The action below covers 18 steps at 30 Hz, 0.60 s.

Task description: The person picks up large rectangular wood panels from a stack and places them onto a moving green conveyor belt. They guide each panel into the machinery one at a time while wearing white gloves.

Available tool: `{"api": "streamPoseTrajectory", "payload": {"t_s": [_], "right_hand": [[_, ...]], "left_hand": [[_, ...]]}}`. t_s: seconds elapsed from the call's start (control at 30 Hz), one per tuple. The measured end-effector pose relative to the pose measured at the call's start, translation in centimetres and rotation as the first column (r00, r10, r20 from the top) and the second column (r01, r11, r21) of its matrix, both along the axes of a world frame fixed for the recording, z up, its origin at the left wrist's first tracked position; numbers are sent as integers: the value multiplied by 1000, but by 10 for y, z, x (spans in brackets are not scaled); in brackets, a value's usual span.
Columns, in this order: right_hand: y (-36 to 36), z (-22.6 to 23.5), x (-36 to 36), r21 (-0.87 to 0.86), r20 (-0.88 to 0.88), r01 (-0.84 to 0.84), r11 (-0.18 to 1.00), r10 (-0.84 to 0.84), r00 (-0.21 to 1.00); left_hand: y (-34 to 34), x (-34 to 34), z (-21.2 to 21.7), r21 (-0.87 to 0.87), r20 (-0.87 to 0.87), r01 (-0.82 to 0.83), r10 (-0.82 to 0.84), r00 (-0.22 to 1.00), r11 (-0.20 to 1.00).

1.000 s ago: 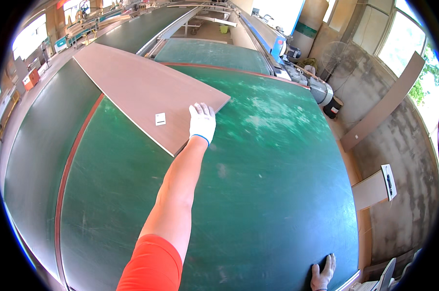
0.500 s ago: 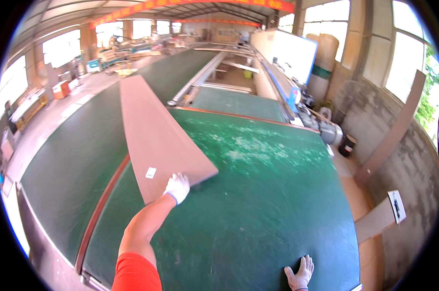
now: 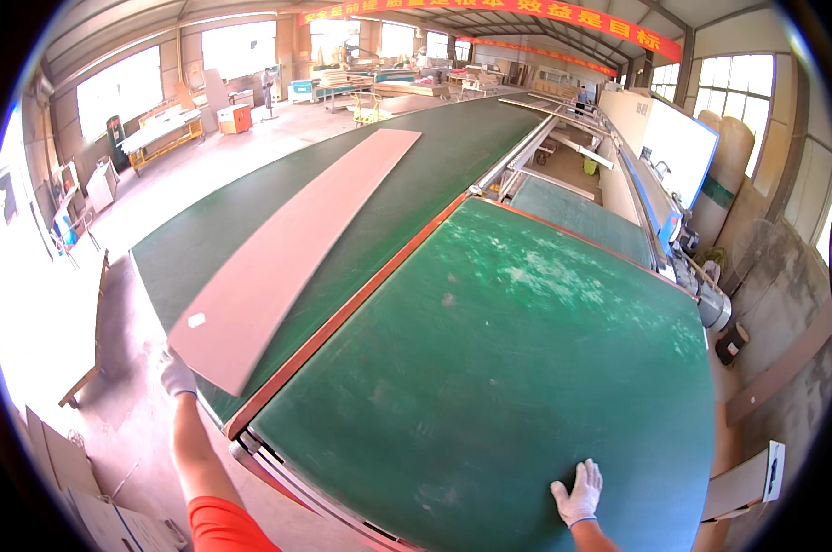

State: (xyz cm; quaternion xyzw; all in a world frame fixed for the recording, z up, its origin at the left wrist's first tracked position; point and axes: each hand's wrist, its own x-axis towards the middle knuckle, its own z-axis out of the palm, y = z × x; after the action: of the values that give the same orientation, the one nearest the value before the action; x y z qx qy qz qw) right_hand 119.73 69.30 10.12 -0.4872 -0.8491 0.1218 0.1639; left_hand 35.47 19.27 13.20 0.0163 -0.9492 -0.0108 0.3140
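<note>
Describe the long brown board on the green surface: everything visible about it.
The long brown board is a thin, flat, pale reddish-brown sheet, like veneer or plywood. It lies on the left green table, stretching from the near corner far into the hall. A small white tag sits near its near end. The gloved left hand is at its near corner; the grip itself is unclear.

Left arm bare below an orange short sleeve, rising from the lower left edge and stretched nearly straight, up and a bit to the left. Left hand (image 3: pixel 176 376) in a white glove, at the far end of the reach; fingers blurred, so grip unclear. Right hand (image 3: pixel 579 494) also white-gloved, low at the near right, palm down, fingers spread and pointing away from the body. Only a short piece of bare right wrist shows at the bottom edge. Hands well apart.
</note>
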Motion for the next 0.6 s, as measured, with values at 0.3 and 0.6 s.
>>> {"api": "streamPoseTrajectory", "payload": {"t_s": [0.3, 0.6], "right_hand": [[-28, -32, 66, 98, 63, 45, 994, -52, 997], [-135, -31, 287, 23, 64, 736, 677, -735, 675]], "left_hand": [[168, 241, 32, 156, 591, 733, -657, 468, 662], [202, 325, -56, 246, 350, 798, -819, 456, 550]]}}
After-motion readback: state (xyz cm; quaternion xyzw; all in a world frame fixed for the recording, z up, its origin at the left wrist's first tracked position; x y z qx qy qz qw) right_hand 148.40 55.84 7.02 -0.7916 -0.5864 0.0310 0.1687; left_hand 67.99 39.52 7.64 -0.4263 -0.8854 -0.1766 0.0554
